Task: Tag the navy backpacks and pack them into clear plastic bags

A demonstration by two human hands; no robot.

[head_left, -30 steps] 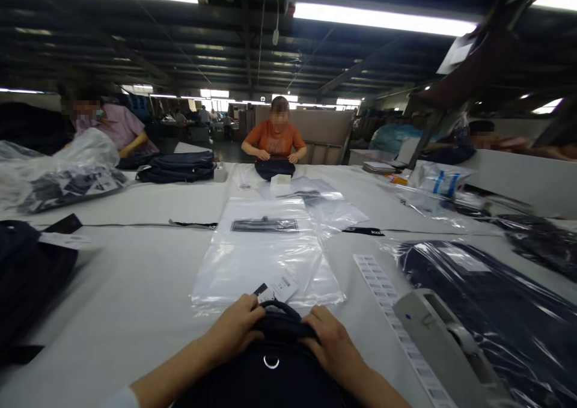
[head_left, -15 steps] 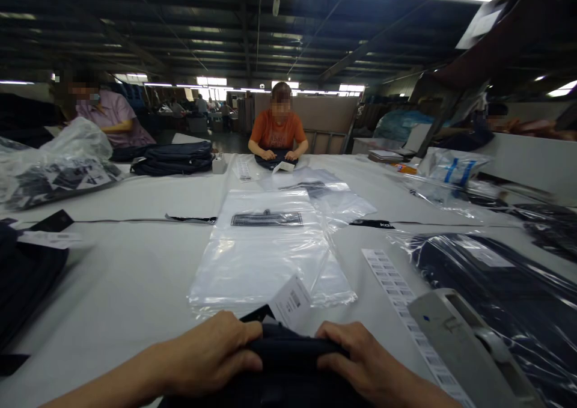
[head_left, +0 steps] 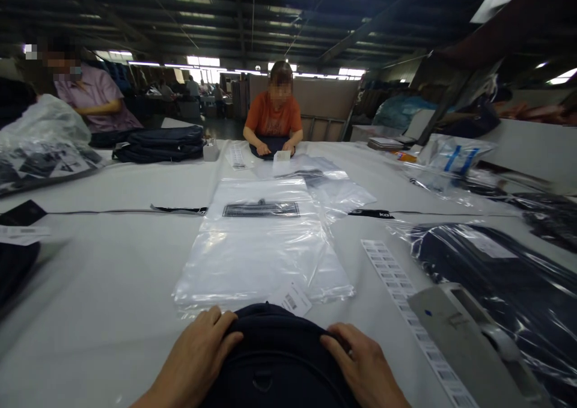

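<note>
A dark navy backpack (head_left: pixel 282 351) lies in front of me at the table's near edge, its top rounded and a small loop on its front panel. My left hand (head_left: pixel 201 351) grips its upper left edge, thumb on the front side. On the upper right edge, my right hand (head_left: pixel 360 357) is closed around the fabric in the same way. A white barcode tag (head_left: pixel 293 300) sticks out behind the bag's top. Just beyond lies a stack of clear plastic bags (head_left: pixel 256 264) with a printed black box.
To the right are a strip of barcode stickers (head_left: pixel 396 288), a grey dispenser-like device (head_left: pixel 469 336) and a plastic-wrapped dark bag (head_left: pixel 491 276). Part of another dark item (head_left: pixel 18 264) shows at left. Across the white table (head_left: pixel 112 264), a co-worker in orange (head_left: pixel 273 113) handles a dark bag.
The backpack's top has risen and now shows its rounded front. Both hands have shifted to its upper edges. The view has tilted slightly, and the tag is more covered by the bag.
</note>
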